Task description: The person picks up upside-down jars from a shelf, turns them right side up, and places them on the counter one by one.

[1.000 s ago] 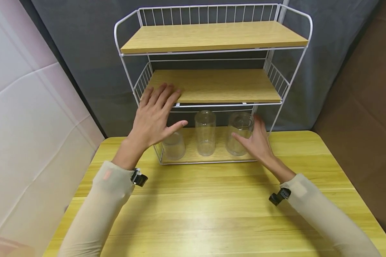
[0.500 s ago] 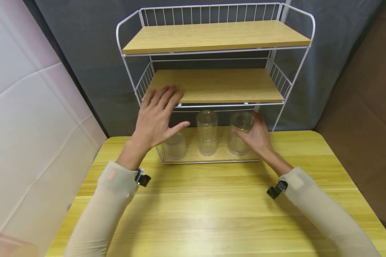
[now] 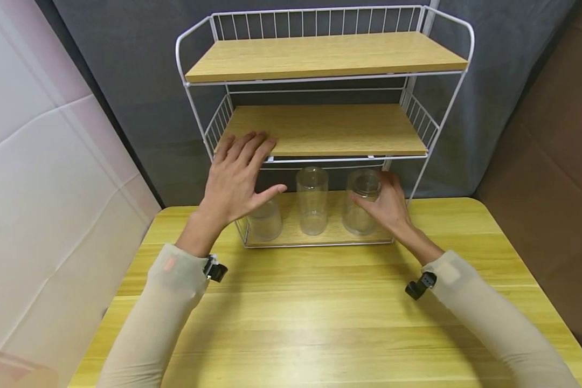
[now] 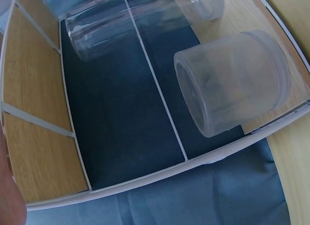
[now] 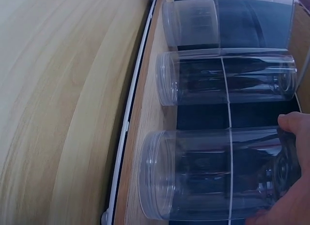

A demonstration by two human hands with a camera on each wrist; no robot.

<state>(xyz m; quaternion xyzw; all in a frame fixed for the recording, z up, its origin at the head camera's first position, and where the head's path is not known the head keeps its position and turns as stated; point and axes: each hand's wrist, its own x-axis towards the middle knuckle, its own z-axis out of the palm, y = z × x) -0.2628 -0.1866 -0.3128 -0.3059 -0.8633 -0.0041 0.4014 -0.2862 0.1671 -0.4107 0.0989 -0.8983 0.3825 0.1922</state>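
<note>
In the head view my left hand (image 3: 233,186) rests on the left front edge of the middle shelf (image 3: 330,126), fingers straight and thumb spread. At the lower right, my right hand (image 3: 390,210) grips the upper part of a wide clear jar (image 3: 358,221), thumb on the near side and fingers behind. That jar (image 5: 203,174) stands upright on the bottom shelf; the right wrist view shows the thumb near its top. Beside it stand a tall, slim clear jar (image 3: 312,207) and, under my left hand, a short cloudy jar (image 3: 265,223), also seen in the left wrist view (image 4: 232,82).
The white wire rack has a wooden top shelf (image 3: 320,54) above and a bottom shelf (image 3: 288,231) behind a thin front rail. It stands at the back of a wooden table (image 3: 300,312). Dark cloth (image 3: 140,108) hangs behind, with a brown panel (image 3: 538,161) at right.
My right fingers have drawn in slightly round the top of the wide jar. My left hand stays on the middle shelf, and the jars keep their places. The head view has shifted slightly.
</note>
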